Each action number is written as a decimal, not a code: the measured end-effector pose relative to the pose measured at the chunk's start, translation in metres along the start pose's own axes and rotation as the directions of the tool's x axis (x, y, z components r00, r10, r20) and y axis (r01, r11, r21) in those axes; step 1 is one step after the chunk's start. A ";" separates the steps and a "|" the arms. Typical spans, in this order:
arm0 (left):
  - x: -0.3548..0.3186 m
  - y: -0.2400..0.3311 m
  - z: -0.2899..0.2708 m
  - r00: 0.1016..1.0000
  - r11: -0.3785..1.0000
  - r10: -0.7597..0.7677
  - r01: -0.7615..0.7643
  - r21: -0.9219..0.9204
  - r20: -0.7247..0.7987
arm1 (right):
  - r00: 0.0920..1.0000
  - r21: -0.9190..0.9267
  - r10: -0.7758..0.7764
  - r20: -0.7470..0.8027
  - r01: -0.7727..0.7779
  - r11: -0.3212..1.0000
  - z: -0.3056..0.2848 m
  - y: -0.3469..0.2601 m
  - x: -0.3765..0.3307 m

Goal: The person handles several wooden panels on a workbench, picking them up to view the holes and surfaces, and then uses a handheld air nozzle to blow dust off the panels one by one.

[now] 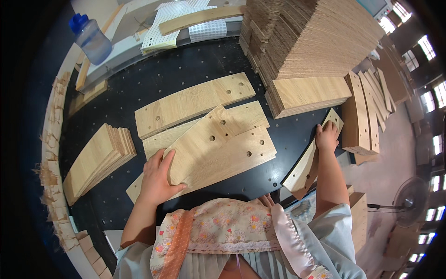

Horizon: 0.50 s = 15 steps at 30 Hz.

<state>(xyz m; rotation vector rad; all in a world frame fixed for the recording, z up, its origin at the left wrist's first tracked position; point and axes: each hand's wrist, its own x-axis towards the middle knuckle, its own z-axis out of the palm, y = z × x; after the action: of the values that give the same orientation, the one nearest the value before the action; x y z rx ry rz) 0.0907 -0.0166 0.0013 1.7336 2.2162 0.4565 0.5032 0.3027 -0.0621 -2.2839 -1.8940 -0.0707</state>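
Note:
My left hand (158,179) grips the near end of a drilled wood-grain board (200,146), its thumb at the lower edge and fingers across the end. That board lies slanted over other drilled boards, among them a lower board (241,156) and one further back (195,102). At the right, my right hand (328,137) is closed around the far part of another drilled board (304,165), which reaches over the black table's edge. The fingers curl over its top face; their tips are partly hidden.
Left of the boards leans a fanned stack of plain boards (100,156). A tall pile of boards (320,46) stands at the back right, with drilled boards (360,116) upright beside it. A blue-capped bottle (92,41) is at the back left. A fan (409,202) stands right.

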 end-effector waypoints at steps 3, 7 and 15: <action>-0.003 -0.003 0.000 1.000 1.000 -0.012 0.012 0.011 0.016 | 1.000 -0.024 -0.012 0.002 0.012 1.000 -0.001 -0.001 0.000; -0.001 -0.005 0.003 0.999 0.999 -0.036 0.036 0.002 0.035 | 1.000 -0.031 -0.005 -0.003 0.005 1.000 0.004 0.002 0.001; -0.002 -0.007 0.000 0.996 0.996 0.073 -0.076 0.046 0.055 | 0.987 0.206 -0.115 -0.112 0.137 0.969 -0.002 0.023 0.009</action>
<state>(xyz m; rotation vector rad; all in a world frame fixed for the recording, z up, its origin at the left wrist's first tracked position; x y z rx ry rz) 0.0851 -0.0201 -0.0020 1.8363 2.1485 0.3725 0.5278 0.3073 -0.0610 -1.9832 -1.8943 0.0031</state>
